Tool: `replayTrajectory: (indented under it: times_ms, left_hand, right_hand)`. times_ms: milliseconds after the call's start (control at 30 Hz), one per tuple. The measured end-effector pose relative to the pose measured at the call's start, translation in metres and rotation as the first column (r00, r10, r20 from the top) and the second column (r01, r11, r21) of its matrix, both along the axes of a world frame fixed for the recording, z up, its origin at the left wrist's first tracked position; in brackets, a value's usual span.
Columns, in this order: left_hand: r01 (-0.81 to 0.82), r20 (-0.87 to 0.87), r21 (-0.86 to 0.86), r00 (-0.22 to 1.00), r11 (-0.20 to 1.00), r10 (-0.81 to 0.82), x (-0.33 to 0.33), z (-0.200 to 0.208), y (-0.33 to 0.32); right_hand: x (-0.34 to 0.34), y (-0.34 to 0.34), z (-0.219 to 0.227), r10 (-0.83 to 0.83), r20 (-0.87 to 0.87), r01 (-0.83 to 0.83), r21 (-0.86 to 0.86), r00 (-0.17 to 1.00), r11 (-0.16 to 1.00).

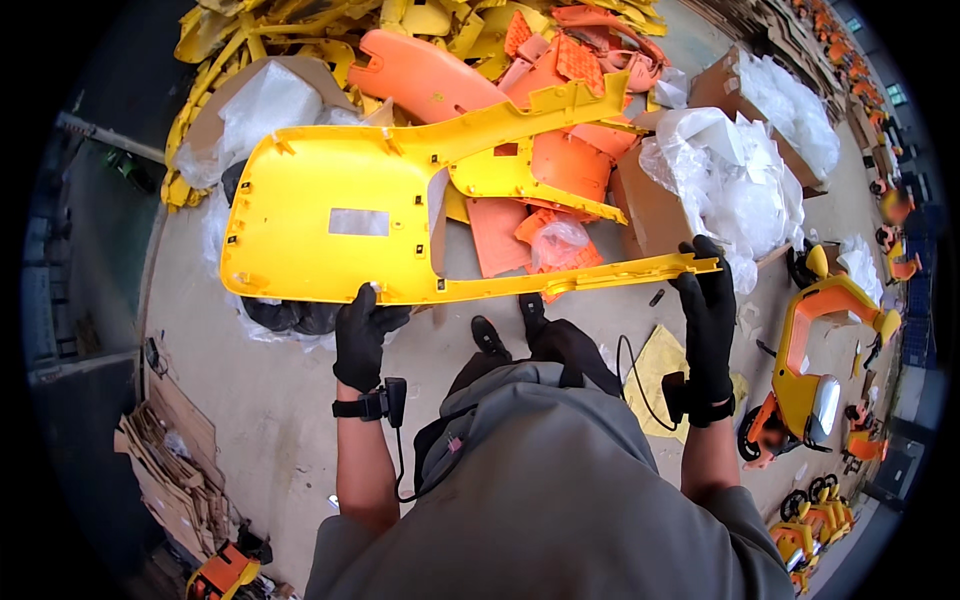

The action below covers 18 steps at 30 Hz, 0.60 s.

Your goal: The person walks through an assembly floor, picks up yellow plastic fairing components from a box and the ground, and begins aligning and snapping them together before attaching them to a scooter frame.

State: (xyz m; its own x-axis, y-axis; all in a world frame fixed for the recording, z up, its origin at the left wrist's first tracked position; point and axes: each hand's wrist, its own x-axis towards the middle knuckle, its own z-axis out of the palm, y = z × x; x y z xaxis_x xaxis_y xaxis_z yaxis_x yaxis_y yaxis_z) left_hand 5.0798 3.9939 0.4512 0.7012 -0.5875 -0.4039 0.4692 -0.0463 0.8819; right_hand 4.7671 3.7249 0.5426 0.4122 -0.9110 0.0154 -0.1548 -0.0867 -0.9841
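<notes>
A large yellow plastic scooter body panel is held out in front of me, inner side showing. It has a broad plate at the left with a rectangular cutout, and two long arms reach right. My left hand, in a black glove, is closed on the near edge of the plate. Gripping the tip of the nearer arm is my gloved right hand. Beyond the panel lie orange plastic panels, partly hidden by it. A smaller yellow panel shows between the arms.
Yellow plastic parts are heaped at the back. Cardboard boxes with clear plastic wrap stand at the right, near a yellow and orange scooter. Flattened cardboard is stacked at the lower left. A yellow sheet lies on the floor.
</notes>
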Motion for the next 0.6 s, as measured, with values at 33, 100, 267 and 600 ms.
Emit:
replayTrajectory:
  times_ms: [33, 100, 267, 600]
  left_hand:
    - [-0.005, -0.005, -0.006, 1.0, 1.0, 0.005, 0.0007, -0.0014, 0.0001]
    - [-0.013, -0.02, -0.015, 1.0, 1.0, 0.013, 0.0006, -0.0013, 0.0009]
    - [-0.042, -0.025, -0.035, 0.999, 0.999, 0.041, -0.0015, 0.0027, 0.0002]
    - [-0.019, -0.017, -0.018, 1.0, 1.0, 0.019, 0.0014, 0.0026, 0.004]
  right_hand:
    - [0.0, -0.0002, -0.0024, -0.006, 0.001, 0.006, -0.036, 1.0, 0.999]
    - [-0.0002, 0.0032, 0.0, -0.011, -0.006, 0.011, 0.006, 1.0, 1.0]
    - [0.0003, 0.0035, -0.0045, -0.008, -0.03, 0.007, -0.038, 1.0, 0.999]
    - [0.0013, 0.0, -0.0033, 0.017, -0.095, -0.023, -0.065, 0.995, 0.998]
